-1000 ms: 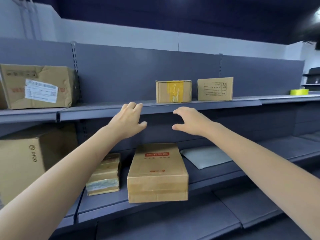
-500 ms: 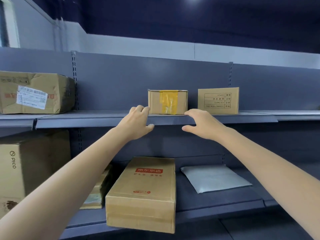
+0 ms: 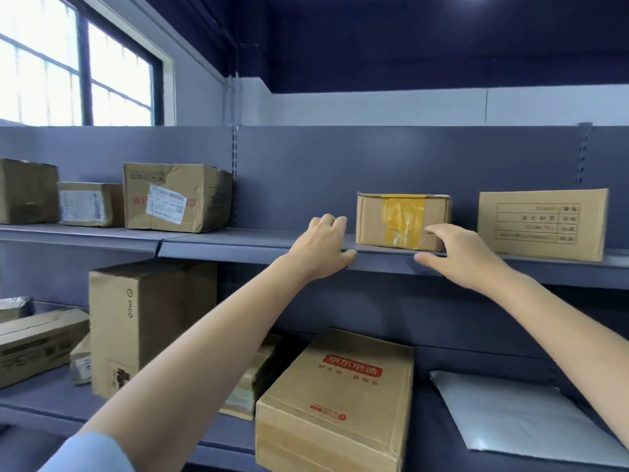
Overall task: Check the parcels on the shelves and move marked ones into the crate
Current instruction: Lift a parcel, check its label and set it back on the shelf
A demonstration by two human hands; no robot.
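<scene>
Nearest me, one smooth cardboard box with red print (image 3: 335, 400) lies on the lower shelf (image 3: 41, 403), its long axis running away from me. Higher, my left hand (image 3: 321, 247) and right hand (image 3: 459, 255) reach up with fingers loosely spread, gripping nothing. Between them, on the upper shelf (image 3: 221, 245), sits one small matte box with yellow tape (image 3: 402, 221), long side facing me.

Bare forearms, light blue sleeve (image 3: 92, 453) at left
</scene>
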